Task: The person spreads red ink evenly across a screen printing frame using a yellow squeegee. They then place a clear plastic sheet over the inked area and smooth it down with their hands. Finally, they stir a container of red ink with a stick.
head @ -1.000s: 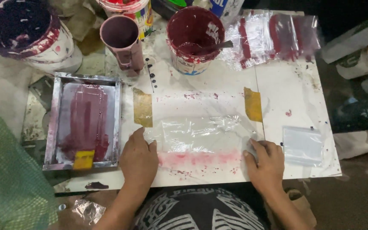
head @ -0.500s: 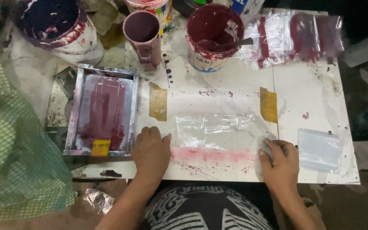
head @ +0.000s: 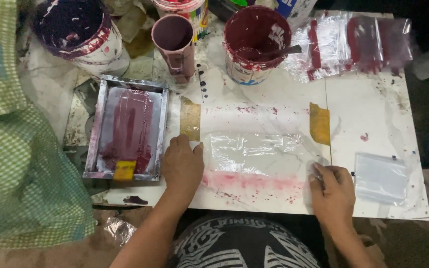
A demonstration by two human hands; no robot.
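A clear plastic bag (head: pixel 256 151) is pinned flat on the white board (head: pixel 373 124), between two yellow tape strips (head: pixel 319 123). The left hand (head: pixel 181 166) is pressed open-palmed on its left edge; the right hand (head: pixel 332 191) is curled at its right corner. Wet red smears just below could be dragged onto the bag.

Even overhead light, glare on plastic sheet (head: pixel 259 151) (edges slightly blurred).

Two hands (head: pixel 182 166), two tape strips (head: pixel 190 118), three paint buckets (head: pixel 255 44), one mug (head: pixel 175 45), one framed screen (head: pixel 127 134).
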